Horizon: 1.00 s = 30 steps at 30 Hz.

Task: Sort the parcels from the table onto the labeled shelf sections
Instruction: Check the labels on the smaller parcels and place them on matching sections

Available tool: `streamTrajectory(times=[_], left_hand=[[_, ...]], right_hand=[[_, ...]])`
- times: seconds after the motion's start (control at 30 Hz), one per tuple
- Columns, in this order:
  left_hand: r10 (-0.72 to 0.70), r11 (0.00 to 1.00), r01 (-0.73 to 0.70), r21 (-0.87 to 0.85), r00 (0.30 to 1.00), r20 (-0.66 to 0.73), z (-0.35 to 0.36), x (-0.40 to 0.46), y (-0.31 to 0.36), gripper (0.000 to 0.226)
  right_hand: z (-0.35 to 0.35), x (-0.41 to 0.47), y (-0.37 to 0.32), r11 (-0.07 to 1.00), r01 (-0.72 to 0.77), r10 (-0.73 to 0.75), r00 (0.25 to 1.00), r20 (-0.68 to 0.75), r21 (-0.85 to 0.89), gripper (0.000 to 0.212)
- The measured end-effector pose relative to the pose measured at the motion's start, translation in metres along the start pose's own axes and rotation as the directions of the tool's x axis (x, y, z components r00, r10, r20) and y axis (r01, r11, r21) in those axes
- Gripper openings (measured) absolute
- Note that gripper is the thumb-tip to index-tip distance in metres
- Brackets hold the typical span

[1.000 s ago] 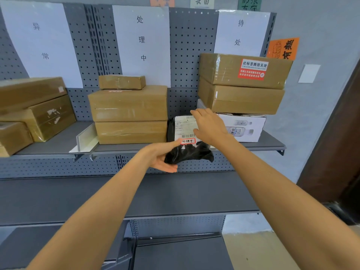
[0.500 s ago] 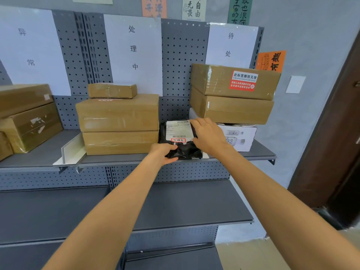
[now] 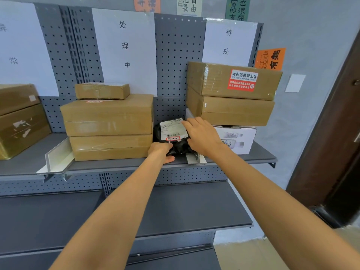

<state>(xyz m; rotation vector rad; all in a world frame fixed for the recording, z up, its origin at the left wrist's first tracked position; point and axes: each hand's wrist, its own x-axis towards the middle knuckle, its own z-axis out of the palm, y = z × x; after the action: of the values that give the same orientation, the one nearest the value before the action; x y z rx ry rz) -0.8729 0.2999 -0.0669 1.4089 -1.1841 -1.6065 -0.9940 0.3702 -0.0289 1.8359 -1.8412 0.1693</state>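
Head view: we've got the black parcel (image 3: 176,147) on the shelf (image 3: 259,155).
Left hand (image 3: 160,152) grips its lower edge, right hand (image 3: 201,136) rests flat on it, fingers straight.

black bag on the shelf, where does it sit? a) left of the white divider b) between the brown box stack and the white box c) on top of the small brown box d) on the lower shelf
b: the black bag sits between the brown box stack and the white box, with both hands on it.
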Motion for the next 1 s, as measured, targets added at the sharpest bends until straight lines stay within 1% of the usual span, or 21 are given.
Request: streamTrajectory(times=[0.2, 0.4, 0.47, 0.5, 0.57, 0.63, 0.73, 0.8, 0.87, 0.93, 1.0], left_hand=[[-0.021, 1.0, 0.021, -0.006, 0.999, 0.024, -0.001, -0.004, 0.002, 0.034], [-0.035, 0.998, 0.034, 0.053, 0.999, 0.018, -0.012, -0.015, 0.003, 0.045], [-0.025, 0.993, 0.027, 0.115, 1.0, -0.017, -0.02, -0.018, 0.001, 0.044], [-0.004, 0.986, 0.01, 0.165, 0.999, -0.04, -0.024, -0.018, 0.0, 0.04], [0.075, 0.956, -0.044, 0.29, 0.992, -0.097, -0.032, -0.02, -0.001, 0.03], [0.189, 0.877, -0.111, 0.467, 0.974, -0.125, -0.042, -0.025, 0.0, 0.034], [0.418, 0.656, -0.229, 0.719, 0.904, -0.093, -0.062, -0.042, 0.003, 0.04], [0.52, 0.517, -0.281, 0.809, 0.853, -0.036, -0.081, -0.056, 0.004, 0.033], [0.593, 0.38, -0.292, 0.878, 0.805, 0.011, -0.103, -0.066, 0.003, 0.028], [0.653, 0.217, -0.267, 0.939, 0.755, 0.064, -0.126, -0.077, 0.002, 0.036], [0.706, 0.107, -0.224, 0.969, 0.703, 0.085, -0.149, -0.089, -0.001, 0.038]], right_hand=[[-0.001, 0.001, -0.001, 1.0, 0.01, -0.01, 1.0, -0.008, -0.02, 0.057], [-0.007, 0.003, -0.001, 0.999, 0.027, -0.026, 1.0, -0.017, 0.028, 0.057], [-0.008, 0.004, -0.003, 0.998, 0.044, -0.043, 0.999, -0.02, 0.05, 0.059], [-0.009, 0.004, -0.005, 0.997, 0.053, -0.052, 0.998, -0.022, 0.062, 0.059], [-0.01, 0.005, -0.01, 0.993, 0.073, -0.071, 0.997, -0.022, 0.088, 0.061], [-0.012, 0.007, -0.016, 0.99, 0.093, -0.092, 0.996, -0.013, 0.11, 0.061], [-0.018, 0.01, -0.029, 0.983, 0.109, -0.108, 0.994, -0.011, 0.146, 0.062], [-0.024, 0.009, -0.041, 0.979, 0.125, -0.122, 0.992, -0.027, 0.162, 0.06], [-0.033, 0.007, -0.056, 0.975, 0.139, -0.133, 0.99, -0.047, 0.174, 0.055], [-0.044, 0.005, -0.072, 0.971, 0.157, -0.145, 0.987, -0.075, 0.179, 0.05], [-0.055, 0.002, -0.089, 0.967, 0.175, -0.161, 0.983, -0.092, 0.183, 0.05]])
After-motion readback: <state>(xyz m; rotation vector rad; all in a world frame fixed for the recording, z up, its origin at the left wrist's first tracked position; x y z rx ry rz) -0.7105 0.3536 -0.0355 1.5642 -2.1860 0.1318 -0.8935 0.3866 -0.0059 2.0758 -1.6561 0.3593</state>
